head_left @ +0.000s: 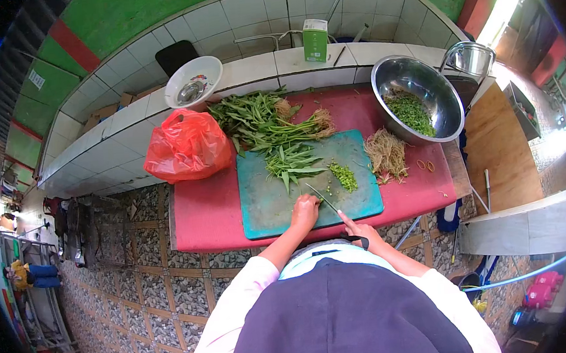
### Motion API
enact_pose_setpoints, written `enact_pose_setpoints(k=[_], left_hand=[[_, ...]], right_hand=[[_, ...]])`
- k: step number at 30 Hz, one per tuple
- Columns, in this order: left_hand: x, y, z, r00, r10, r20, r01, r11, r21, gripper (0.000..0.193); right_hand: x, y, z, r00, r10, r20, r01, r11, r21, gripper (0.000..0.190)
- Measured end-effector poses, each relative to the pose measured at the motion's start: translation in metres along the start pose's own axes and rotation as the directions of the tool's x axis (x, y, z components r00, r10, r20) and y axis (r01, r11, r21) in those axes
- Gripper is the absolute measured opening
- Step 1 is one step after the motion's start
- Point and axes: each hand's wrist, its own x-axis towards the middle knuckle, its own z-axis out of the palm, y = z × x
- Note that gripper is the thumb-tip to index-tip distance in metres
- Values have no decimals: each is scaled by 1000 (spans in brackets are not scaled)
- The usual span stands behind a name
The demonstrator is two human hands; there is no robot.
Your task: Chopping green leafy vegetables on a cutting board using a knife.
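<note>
My right hand (359,229) grips the handle of a kitchen knife (323,196), its blade angled up and left over the green cutting board (266,212). Close against the blade, my left hand (307,209) holds a small bunch of green stems, mostly hidden under the fingers. Chopped green stems (344,176) lie in a short row right of the blade. Cut leafy tops (292,162) rest on the board's upper left part. Behind them are bundles of leafy greens (254,117) with roots still on. Trimmed roots (386,153) sit heaped beside the board's right edge.
A steel bowl (448,111) with chopped greens stands at the back right, near two rubber bands (425,166). To the left is a red plastic bag (187,146). A white basin (174,93) and a green box (315,44) stand on the tiled ledge (256,69) beyond the red-covered table (202,216).
</note>
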Motion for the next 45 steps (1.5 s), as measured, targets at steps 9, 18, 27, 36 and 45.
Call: enact_pose_setpoints(k=[9, 18, 27, 36, 45], left_hand=[[0, 3, -2, 999, 19, -43, -20, 1000, -15, 8], [-2, -2, 0, 1000, 5, -26, -5, 1000, -9, 8], [-2, -1, 1, 1000, -3, -20, 4, 999, 43, 9], [-3, 2, -2, 1000, 3, -23, -3, 1000, 31, 9], [-6, -4, -5, 997, 32, -66, -34, 999, -33, 11]], right_hand=[[14, -3, 6, 1000, 1, -2, -1, 1000, -6, 62], [2, -1, 4, 1000, 2, 2, -2, 997, -78, 64], [-1, -4, 8, 999, 23, 35, -22, 1000, -21, 64], [12, -9, 13, 999, 0, -34, 0, 1000, -1, 62], [-1, -8, 10, 999, 40, -35, -40, 999, -12, 62]])
